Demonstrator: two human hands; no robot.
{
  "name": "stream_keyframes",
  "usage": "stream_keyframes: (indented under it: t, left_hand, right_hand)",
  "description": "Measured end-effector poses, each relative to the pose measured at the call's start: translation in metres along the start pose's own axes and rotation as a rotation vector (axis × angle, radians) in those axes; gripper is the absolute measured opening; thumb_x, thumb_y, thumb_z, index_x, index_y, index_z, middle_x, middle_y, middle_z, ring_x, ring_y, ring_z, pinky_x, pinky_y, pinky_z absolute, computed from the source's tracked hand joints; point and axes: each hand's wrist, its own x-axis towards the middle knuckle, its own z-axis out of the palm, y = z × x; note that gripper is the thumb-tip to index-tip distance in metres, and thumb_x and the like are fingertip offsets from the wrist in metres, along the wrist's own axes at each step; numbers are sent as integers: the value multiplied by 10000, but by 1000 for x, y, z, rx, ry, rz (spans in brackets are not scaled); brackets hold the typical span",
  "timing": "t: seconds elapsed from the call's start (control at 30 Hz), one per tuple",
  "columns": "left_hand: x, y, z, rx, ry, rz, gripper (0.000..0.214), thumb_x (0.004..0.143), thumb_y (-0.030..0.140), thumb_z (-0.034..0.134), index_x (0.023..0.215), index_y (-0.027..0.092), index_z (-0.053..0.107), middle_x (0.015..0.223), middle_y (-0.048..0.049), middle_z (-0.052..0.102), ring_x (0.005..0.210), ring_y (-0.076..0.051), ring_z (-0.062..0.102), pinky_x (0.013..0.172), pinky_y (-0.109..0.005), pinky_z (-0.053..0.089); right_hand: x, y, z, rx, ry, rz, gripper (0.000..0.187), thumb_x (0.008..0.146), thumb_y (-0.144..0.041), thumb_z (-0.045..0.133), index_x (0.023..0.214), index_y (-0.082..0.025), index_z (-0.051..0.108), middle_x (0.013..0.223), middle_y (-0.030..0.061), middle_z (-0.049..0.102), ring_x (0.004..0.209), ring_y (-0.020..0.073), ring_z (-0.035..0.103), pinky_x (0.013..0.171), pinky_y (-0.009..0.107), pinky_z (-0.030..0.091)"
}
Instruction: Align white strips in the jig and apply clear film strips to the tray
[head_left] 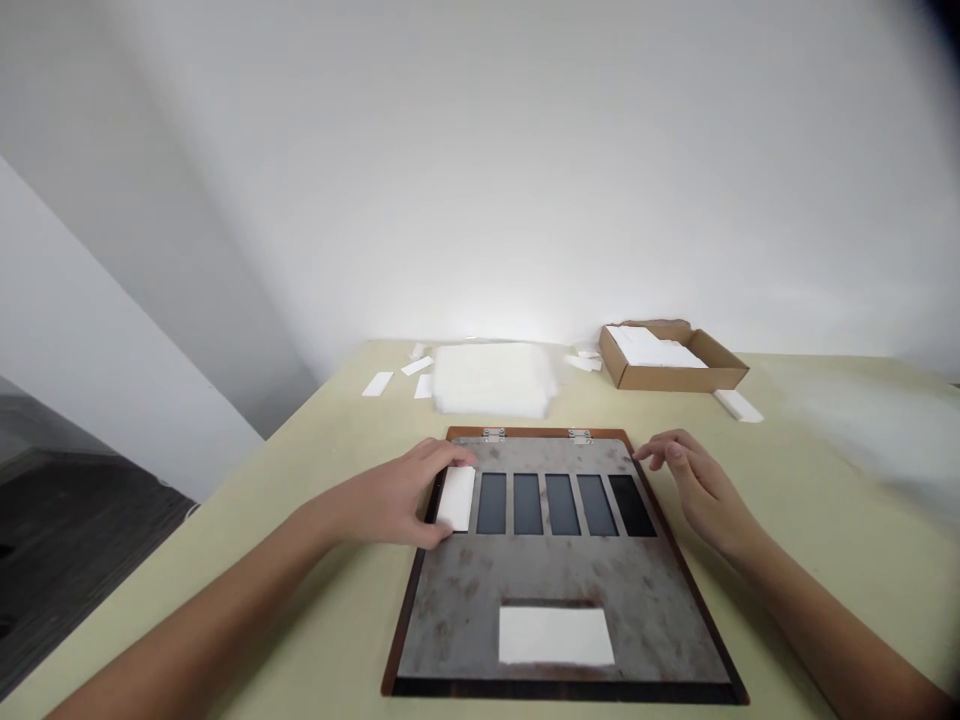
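A hinged board with a stained grey metal plate (555, 570) lies flat on the table. Across its upper half runs a row of rectangular dark slots (526, 503). My left hand (401, 490) grips a white card (457, 498) by its upper and lower ends, over the leftmost place in the row. Whether it is one card or a thin stack I cannot tell. Beside the board's upper right edge, my right hand (697, 485) holds nothing, its fingers loosely bent and apart. Another white card (556, 636) lies in the wider opening near the board's front edge.
At the back right stands an open cardboard box (675, 378) with white cards in it. A white strip (739, 405) lies before it. Behind the board is a blurred white stack (491, 380), with loose white pieces (377, 384) about it. A wall (480, 180) rises behind the table.
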Motion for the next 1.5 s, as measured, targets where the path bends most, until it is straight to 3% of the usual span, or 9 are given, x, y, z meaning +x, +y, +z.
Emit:
stream_keyframes:
  t: [0.17,0.47,0.73,0.93,1.07,1.5]
  left_hand:
    - [3,6,-8,49,-43,19,666,780,333,771,1391,354,507,1397,-51,584,1251,-332,595,1003,-396,530]
    - [-4,12,-3,68,-6,-61,616,830,367,746,1381,341,472,1406,-45,581,1218,-297,620,969,-369,536]
    - [-2,27,-15,109,27,-35,639,824,380,743,1402,311,479,1430,-65,581,1253,-311,611,996,-361,531]
    - [13,46,0,132,7,62,639,807,371,757,1392,323,507,1456,-55,562,1316,-321,559,1056,-386,507]
    - [21,43,9,138,4,91,645,785,350,769,1381,308,527,1455,-61,571,1330,-333,552,1092,-412,491]
    - [22,28,7,123,-29,88,755,865,489,770,1526,370,424,1594,-49,466,1444,-334,475,1185,-449,437]
  right_hand:
    - [1,-3,-1,0,-21,-18,516,1104,-534,292,1019,-272,728,1071,59,602,1015,233,608,956,400,456]
    - [0,-7,-3,-3,-49,-29,504,1101,-542,304,1042,-277,729,1101,60,609,1025,236,610,955,407,465]
    - [3,-11,-3,-10,-56,-62,532,1100,-548,285,1021,-264,728,1061,61,613,1004,236,616,960,403,474]
    - [3,-13,-1,-19,-96,-93,525,1100,-543,289,1028,-254,721,1051,67,617,988,238,624,950,409,489]
    - [3,-15,0,-29,-130,-106,531,1103,-538,281,1016,-249,717,1070,72,626,1026,240,634,979,409,492]
    - [2,-22,-2,-42,-187,-87,526,1106,-543,273,994,-243,690,1072,70,621,1031,234,639,973,409,495]
